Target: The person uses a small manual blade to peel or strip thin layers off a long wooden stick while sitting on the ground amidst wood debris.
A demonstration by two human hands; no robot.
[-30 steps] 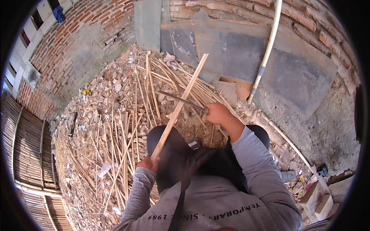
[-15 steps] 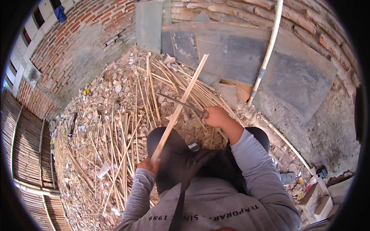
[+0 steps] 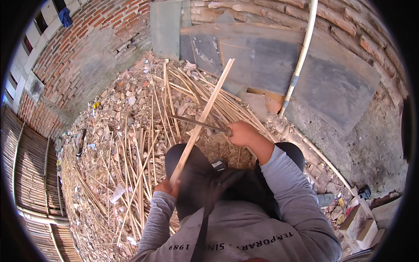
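Note:
My left hand point(image 3: 167, 188) is closed round the near end of a long, pale bamboo strip point(image 3: 204, 115). The strip slants up and away to the right, passing over my left knee. My right hand point(image 3: 243, 132) grips the handle of a long, thin-bladed knife point(image 3: 192, 121). Its dark blade points left and lies across the strip at about mid-length; whether the edge bites into it cannot be made out. Beyond the knife, a heap of split bamboo strips point(image 3: 218, 101) rests on the ground.
More loose strips point(image 3: 140, 166) lie to my left on rubble-strewn ground. Dark sheets point(image 3: 270, 61) lean on the brick wall ahead, with a pale pole point(image 3: 300, 61) against them. A bamboo slat panel point(image 3: 32, 166) stands far left. Wooden blocks point(image 3: 365, 232) sit at the lower right.
The knife blade has turned slightly, its tip now lower and further left, and my right hand has shifted a little left. My left hand keeps its hold on the strip.

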